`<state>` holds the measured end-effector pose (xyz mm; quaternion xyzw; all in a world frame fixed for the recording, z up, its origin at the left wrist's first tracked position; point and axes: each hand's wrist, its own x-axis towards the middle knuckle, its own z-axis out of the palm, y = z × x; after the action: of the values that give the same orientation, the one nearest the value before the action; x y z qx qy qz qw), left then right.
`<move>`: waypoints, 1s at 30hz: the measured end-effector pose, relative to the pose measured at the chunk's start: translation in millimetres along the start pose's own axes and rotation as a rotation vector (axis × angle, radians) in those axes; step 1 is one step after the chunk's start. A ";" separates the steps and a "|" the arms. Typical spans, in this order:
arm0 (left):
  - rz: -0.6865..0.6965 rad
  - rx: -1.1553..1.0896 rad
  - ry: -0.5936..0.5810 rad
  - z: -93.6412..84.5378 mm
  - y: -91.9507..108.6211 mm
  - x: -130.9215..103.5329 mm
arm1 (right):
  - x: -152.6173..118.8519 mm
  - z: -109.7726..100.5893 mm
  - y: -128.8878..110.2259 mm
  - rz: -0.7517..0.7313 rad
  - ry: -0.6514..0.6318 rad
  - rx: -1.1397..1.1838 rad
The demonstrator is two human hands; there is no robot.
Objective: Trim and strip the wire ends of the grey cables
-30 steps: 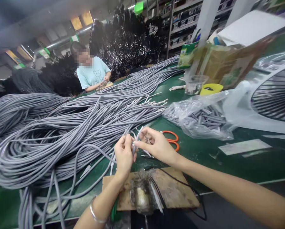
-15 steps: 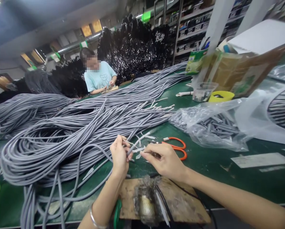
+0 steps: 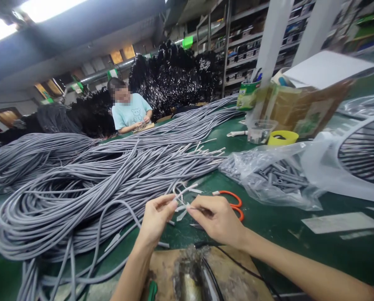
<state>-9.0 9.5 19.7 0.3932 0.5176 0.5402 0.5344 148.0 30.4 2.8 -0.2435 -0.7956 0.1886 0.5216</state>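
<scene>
My left hand (image 3: 155, 217) is closed, thumb against forefinger, on the end of a grey cable. A thin pale wire (image 3: 181, 186) loops up from the fingertips. Close beside it, my right hand (image 3: 220, 215) pinches at the tip of a thin white wire (image 3: 183, 201); its curled fingers hide most of the grip. White scraps lie on the table under the fingertips. Just behind my right hand are scissors with orange handles (image 3: 233, 193), their blades partly covered.
Bundled grey cables (image 3: 64, 196) fill the left and middle of the green table (image 3: 274, 234). At right are a plastic bag of grey tubes (image 3: 277, 175), a fan (image 3: 365, 154) and a cardboard box (image 3: 302, 108). A wooden board (image 3: 233, 271) lies in front. A co-worker (image 3: 132, 110) sits opposite.
My left hand has turned over and shifted slightly, its fingers now pinching farther toward the wire ends. The pale wire now stands in a loop. The camera view has tilted up a little.
</scene>
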 end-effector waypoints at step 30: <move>0.032 0.014 0.040 7.6 -11.6 0.4 | 16.1 -2.7 3.7 0.541 0.012 0.316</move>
<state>0.3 9.7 9.4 0.3944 0.5256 0.5527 0.5125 145.8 42.9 13.6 -0.3631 -0.6598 0.4405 0.4886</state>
